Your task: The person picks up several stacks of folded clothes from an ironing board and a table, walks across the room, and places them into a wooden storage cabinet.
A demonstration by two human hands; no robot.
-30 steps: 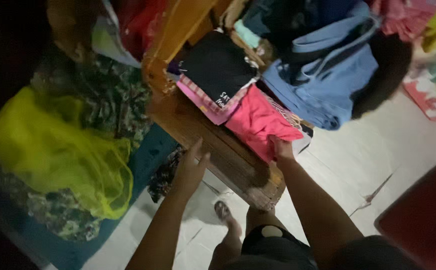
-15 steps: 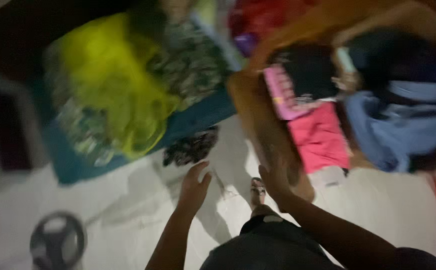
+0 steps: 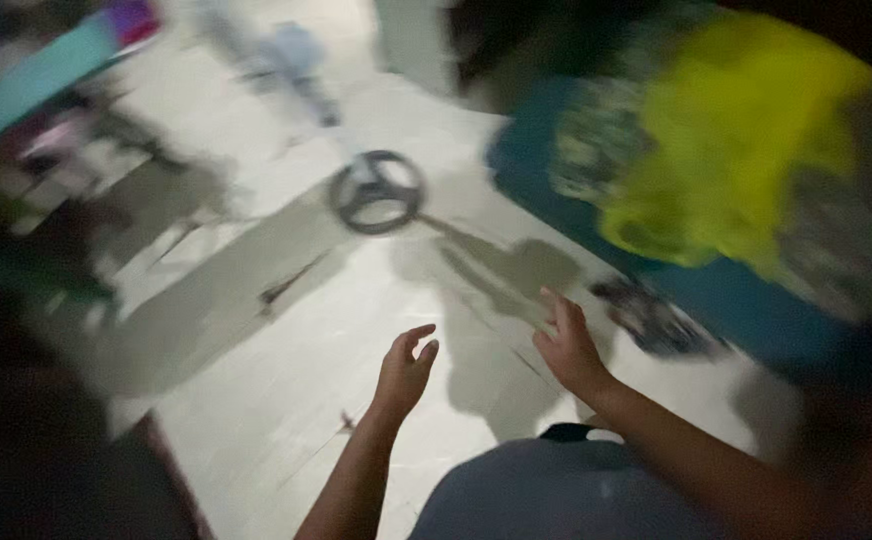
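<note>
Our view has swung off the clothes to bare floor (image 3: pixel 286 400). Our left hand (image 3: pixel 403 372) and right hand (image 3: pixel 568 345) hang empty, fingers loosely spread. Through the blur, a yellow cloth (image 3: pixel 746 150) seems heaped at the floor's far right edge, untouched.

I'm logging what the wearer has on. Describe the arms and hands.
Both forearms are bare, with no sleeves in view. The left hand and right hand wear no gloves. The frame is too blurred to tell rings or a watch.
</note>
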